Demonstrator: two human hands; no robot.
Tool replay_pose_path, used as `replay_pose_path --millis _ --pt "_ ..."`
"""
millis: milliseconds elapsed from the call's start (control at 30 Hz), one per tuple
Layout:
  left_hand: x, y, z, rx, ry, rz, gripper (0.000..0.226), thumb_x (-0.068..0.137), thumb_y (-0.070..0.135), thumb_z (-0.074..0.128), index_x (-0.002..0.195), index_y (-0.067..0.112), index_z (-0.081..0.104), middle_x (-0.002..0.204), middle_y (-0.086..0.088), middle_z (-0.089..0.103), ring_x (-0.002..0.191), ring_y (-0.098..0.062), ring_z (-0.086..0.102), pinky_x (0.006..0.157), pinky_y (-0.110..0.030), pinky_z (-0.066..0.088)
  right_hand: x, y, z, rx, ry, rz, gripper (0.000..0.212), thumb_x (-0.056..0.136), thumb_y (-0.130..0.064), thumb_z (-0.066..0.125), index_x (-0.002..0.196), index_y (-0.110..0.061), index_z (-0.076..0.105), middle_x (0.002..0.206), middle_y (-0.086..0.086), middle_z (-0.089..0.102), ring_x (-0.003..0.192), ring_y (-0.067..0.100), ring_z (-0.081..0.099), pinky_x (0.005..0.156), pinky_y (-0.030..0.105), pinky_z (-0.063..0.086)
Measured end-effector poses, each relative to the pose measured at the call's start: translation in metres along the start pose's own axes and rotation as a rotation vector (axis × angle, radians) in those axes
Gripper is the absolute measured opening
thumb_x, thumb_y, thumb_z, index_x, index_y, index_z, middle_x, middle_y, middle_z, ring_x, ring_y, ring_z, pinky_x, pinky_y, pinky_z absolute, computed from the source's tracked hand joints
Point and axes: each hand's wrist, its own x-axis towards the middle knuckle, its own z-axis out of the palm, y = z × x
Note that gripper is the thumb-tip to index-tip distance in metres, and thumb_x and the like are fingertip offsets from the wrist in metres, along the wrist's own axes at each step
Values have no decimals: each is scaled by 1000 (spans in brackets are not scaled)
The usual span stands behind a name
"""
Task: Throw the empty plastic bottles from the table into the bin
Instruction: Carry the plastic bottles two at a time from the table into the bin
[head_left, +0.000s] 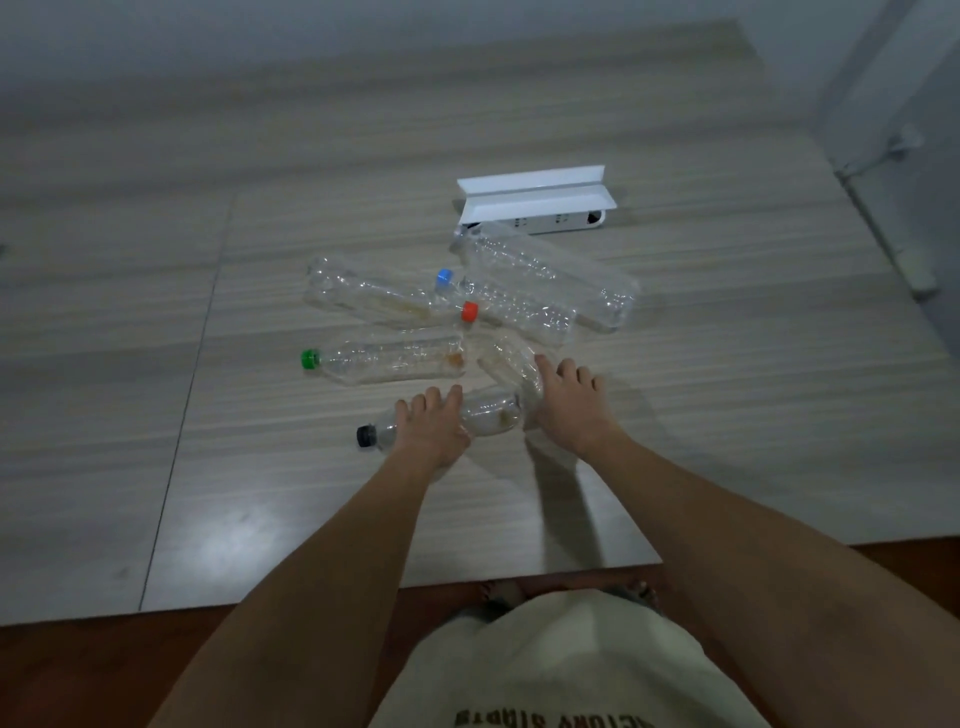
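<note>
Several empty clear plastic bottles lie on their sides on the wood-grain table (260, 493). The nearest one, the black-capped bottle (488, 413), lies under my left hand (431, 426), whose fingers curl over its middle. Just behind it a short capless bottle (506, 361) lies at an angle, and my right hand (571, 405) touches its right end with fingers spread. Further back are a green-capped bottle (384, 358), a red-capped bottle (374, 299), a blue-capped bottle (511, 306) and a large bottle (550, 275). No bin is in view.
A white power strip with a folded white card over it (535, 195) sits behind the bottles. The table's front edge (363, 595) is close to my body, with brown floor (78, 670) below. A cable (883, 156) runs along the right wall.
</note>
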Motion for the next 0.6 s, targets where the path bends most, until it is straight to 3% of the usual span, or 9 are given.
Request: replay_pose_path --millis 100,200,333,433,600 --pt "-6 -2 -2 -21 -42 -45 75 94 52 51 153 21 15 151 -14 30 139 -34 32 112 -51 19 -16 3 6 -10 -21 -17 85 88 -52 55 154 -18 16 138 17 45 122 36 48 98 46 39" --pt "-26 6 9 -108 -7 -77 71 95 53 44 151 17 19 150 -13 34 137 -33 34 111 -50 21 -44 4 11 -30 -55 -13 96 88 -59 50 159 -19 -2 144 18 39 128 37 43 100 48 40" --pt "-29 22 23 -314 -21 -114 86 95 64 35 157 17 -2 157 -17 21 141 -35 30 111 -50 23 -65 -1 21 96 -76 31 105 89 -59 51 155 -23 -23 139 19 38 120 36 47 94 49 47" --pt "-31 36 39 -548 0 -105 92 94 68 33 154 25 -21 161 -17 10 144 -39 24 115 -53 26 -77 -6 28 193 -41 33 103 91 -56 51 151 -30 -29 135 19 37 110 36 50 85 49 50" --pt "-45 66 60 -692 112 -41 87 97 59 34 149 30 -28 156 -15 14 138 -39 30 111 -58 33 -88 -8 35 264 5 82 85 99 -54 35 153 -30 -25 130 20 39 104 35 53 80 47 51"
